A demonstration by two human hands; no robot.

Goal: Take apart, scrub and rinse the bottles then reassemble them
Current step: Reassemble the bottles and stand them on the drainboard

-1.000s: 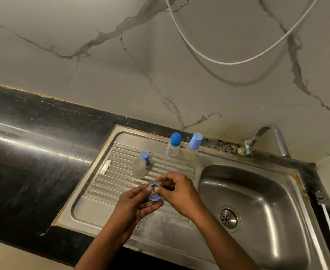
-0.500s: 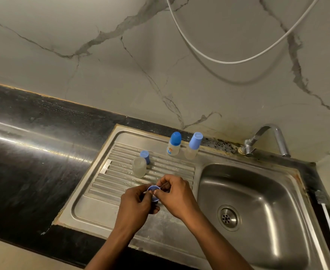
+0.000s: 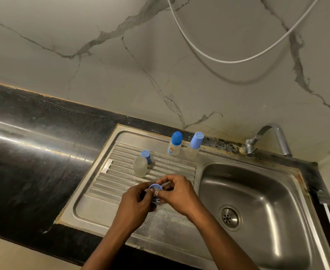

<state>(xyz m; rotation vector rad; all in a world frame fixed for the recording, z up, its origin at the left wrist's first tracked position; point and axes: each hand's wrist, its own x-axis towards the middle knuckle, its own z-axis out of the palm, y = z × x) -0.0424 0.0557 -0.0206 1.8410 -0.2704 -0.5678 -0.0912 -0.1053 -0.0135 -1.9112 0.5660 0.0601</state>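
We hold a small blue ring (image 3: 155, 187) over the drainboard (image 3: 105, 184), just left of the sink bowl (image 3: 257, 191). Our left hand (image 3: 136, 201) and right hand (image 3: 176, 192) both pinch it tight. Behind it, further back on the drainboard, an open bottle (image 3: 140, 167), a blue cap (image 3: 146, 156) and two capped bottles (image 3: 175, 143) stand.

Glossy steel sink (image 3: 257, 182), ribbed drainboard (image 3: 121, 172), translucent plastic bottles (image 3: 140, 167), veined marble wall (image 3: 121, 75).

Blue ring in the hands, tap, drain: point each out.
blue ring (image 3: 155, 186), head view, on its top rim
tap (image 3: 277, 132), head view, on the spout's bend
drain (image 3: 227, 218), head view, on the strainer's middle
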